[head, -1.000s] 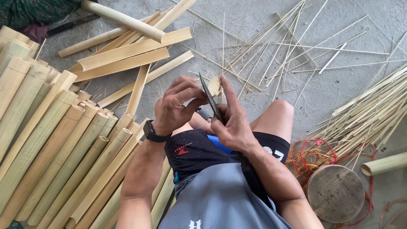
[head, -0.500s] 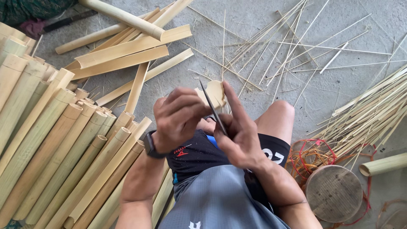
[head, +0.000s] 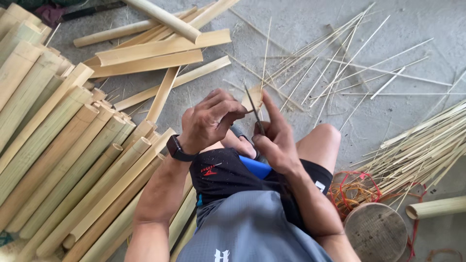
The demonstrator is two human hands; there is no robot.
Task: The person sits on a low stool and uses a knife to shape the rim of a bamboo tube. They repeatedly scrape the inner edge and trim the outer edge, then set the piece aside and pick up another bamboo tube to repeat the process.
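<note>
Change since earlier: both hands have lifted a little away from the lap and the dark blade now stands steeper, its tip pointing away from the body; the bamboo piece sits higher between the fingers.
Left hand: left hand [head: 209, 121], watch on the wrist, is clenched around the small pale bamboo piece [head: 254, 97], thumb and forefinger pinching it just ahead of the knuckles.
Right hand: right hand [head: 275, 138] is closed on the handle end of a thin dark knife [head: 254, 112], forefinger stretched along its back.
Work piece: it is pinched at the fingertips of both hands, above the knees, with the blade edge set against it.
Around the hands: split bamboo halves [head: 58, 145] lie stacked beside the left forearm; thin bamboo slivers [head: 330, 68] are scattered on the concrete floor [head: 417, 29] beyond the fingertips; a bundle of strips [head: 427, 150] and a round woven stool top [head: 374, 232] lie beside the right elbow.
Risk, slip: the blade sits very close to the left thumb, so a sudden give in the grain could likely carry the edge into it.
Risk, grip: the piece is short and held only at the tips, so it may twist or pop out.
Risk, legs: bare knees lie under the cut line.
</note>
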